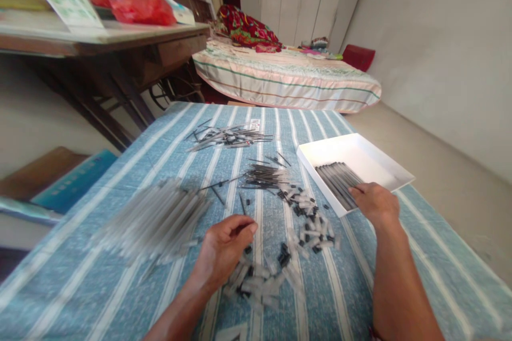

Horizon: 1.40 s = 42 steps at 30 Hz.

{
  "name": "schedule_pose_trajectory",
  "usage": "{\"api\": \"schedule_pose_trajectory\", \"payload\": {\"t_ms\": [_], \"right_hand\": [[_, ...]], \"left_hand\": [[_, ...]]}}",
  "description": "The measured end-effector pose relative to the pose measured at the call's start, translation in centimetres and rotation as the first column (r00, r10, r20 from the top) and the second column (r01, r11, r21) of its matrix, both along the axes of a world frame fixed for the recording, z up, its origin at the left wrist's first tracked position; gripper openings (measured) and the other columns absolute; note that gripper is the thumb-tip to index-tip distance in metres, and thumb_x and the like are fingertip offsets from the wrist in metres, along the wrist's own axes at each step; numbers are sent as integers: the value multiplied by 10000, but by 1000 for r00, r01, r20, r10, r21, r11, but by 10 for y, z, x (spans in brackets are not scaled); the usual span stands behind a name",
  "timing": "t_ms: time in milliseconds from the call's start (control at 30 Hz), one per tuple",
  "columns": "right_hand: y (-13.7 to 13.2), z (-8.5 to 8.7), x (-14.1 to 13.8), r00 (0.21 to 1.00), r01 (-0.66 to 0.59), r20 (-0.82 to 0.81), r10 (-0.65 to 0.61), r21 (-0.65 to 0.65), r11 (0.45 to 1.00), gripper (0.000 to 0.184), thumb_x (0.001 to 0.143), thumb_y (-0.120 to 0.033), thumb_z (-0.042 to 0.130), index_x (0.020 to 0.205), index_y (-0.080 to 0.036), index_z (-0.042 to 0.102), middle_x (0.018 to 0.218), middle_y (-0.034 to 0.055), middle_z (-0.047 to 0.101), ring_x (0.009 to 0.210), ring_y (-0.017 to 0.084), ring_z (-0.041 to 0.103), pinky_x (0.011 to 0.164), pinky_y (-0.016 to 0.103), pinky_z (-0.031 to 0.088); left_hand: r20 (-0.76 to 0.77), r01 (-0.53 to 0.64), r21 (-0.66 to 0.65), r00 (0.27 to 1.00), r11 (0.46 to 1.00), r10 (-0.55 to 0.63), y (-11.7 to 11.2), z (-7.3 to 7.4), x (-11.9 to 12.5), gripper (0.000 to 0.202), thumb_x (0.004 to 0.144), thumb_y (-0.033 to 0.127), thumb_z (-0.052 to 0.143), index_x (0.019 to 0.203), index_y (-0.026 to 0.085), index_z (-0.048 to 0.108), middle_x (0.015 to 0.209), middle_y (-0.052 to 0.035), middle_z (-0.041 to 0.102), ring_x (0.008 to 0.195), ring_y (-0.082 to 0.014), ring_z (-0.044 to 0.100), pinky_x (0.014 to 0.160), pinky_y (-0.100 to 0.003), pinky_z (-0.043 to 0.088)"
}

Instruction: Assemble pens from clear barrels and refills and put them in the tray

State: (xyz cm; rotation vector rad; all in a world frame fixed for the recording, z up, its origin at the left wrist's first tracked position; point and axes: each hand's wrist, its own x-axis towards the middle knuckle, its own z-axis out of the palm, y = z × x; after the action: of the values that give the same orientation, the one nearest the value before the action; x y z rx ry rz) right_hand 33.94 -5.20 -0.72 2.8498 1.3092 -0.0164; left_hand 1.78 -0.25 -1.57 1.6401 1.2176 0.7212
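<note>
My left hand (230, 245) is over the middle of the cloth with thumb and fingers pinched together; whatever they hold is hidden. A thin dark stick (242, 204) shows just beyond its fingertips; I cannot tell whether it is gripped. Below that hand lie pale caps (260, 282) mixed with small black plugs (284, 254). My right hand (376, 203) reaches into the white box lid or tray (380, 160), its fingers closed at the end of a dark pen (340, 184) in a neat row of such pens.
Clear pen barrels (156, 221) lie piled on the left of the striped cloth (100, 277). Dark ink refills (264, 176) and more thin parts (232, 137) lie farther back. A desk (172, 42) stands at left, a bed (288, 74) behind.
</note>
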Motion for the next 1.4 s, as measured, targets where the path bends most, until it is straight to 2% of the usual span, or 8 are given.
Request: {"api": "schedule_pose_trajectory", "payload": {"t_ms": [233, 367, 467, 567, 800, 1033, 1200, 1400], "right_hand": [[-3, -11, 3, 997, 8, 73, -33, 322, 947, 338, 801, -434, 470, 813, -200, 713, 747, 113, 679, 659, 280, 609, 521, 333, 361], [2, -11, -31, 968, -243, 135, 210, 704, 668, 261, 805, -363, 517, 749, -171, 684, 684, 68, 659, 658, 213, 599, 615, 316, 426], [7, -11, -67, 783, -480, 157, 602, 768, 424, 189, 808, -304, 545, 730, -174, 657, 690, 47, 653, 664, 170, 593, 667, 287, 451], [12, -15, -88, 644, -563, 142, 752, 753, 340, 116, 802, -253, 563, 772, -178, 646, 726, 49, 657, 710, 169, 595, 688, 285, 463], [19, -29, -85, 669, -509, 74, 740, 770, 384, 140, 811, -295, 554, 768, -192, 639, 726, 48, 652, 712, 172, 596, 694, 298, 473], [23, -43, -85, 680, -514, 91, 727, 766, 386, 163, 812, -310, 551, 751, -186, 638, 725, 46, 654, 727, 177, 593, 705, 297, 469], [24, -45, -84, 689, -502, 87, 719, 773, 388, 176, 820, -302, 534, 749, -179, 639, 712, 43, 646, 724, 176, 592, 707, 295, 461], [23, -45, -81, 704, -510, 82, 705, 749, 422, 203, 836, -299, 504, 745, -179, 640, 702, 48, 641, 720, 176, 587, 704, 286, 451]], "left_hand": [[33, -99, 37, 995, 994, 98, 6, 1, -9, 228, 713, 369, 591, 753, 160, 673, 584, -3, 640, 561, -157, 598, 548, -251, 477], [20, -125, 84, 992, 989, 124, 9, 1, -13, 211, 723, 370, 586, 753, 177, 665, 604, 2, 629, 570, -156, 595, 537, -249, 470], [-7, -87, 131, 996, 988, 89, 8, 2, -14, 202, 749, 360, 567, 762, 177, 651, 636, -4, 622, 597, -155, 591, 545, -249, 466], [-63, 22, 234, 998, 972, -8, 4, 5, -11, 189, 774, 339, 552, 768, 169, 634, 691, -14, 620, 634, -148, 585, 594, -258, 470], [-261, 396, 432, 915, 810, -308, -19, 9, -1, 266, 785, 334, 562, 983, 158, 583, 944, -74, 623, 855, -180, 595, 758, -306, 488], [-652, 796, 420, 599, 437, -464, -55, 10, -7, 547, 794, 466, 527, 1268, 213, 428, 1366, -101, 438, 1300, -278, 306, 1055, -468, 254], [-768, 863, 424, 503, 274, -396, -55, -10, -7, 383, 880, 416, 400, 1222, 259, 466, 1370, -91, 434, 1300, -260, 314, 1051, -480, 235], [-779, 826, 536, 564, 176, -276, -41, -21, 7, 269, 889, 290, 412, 1114, 227, 545, 1251, -100, 545, 1196, -241, 441, 1007, -444, 315]]}}
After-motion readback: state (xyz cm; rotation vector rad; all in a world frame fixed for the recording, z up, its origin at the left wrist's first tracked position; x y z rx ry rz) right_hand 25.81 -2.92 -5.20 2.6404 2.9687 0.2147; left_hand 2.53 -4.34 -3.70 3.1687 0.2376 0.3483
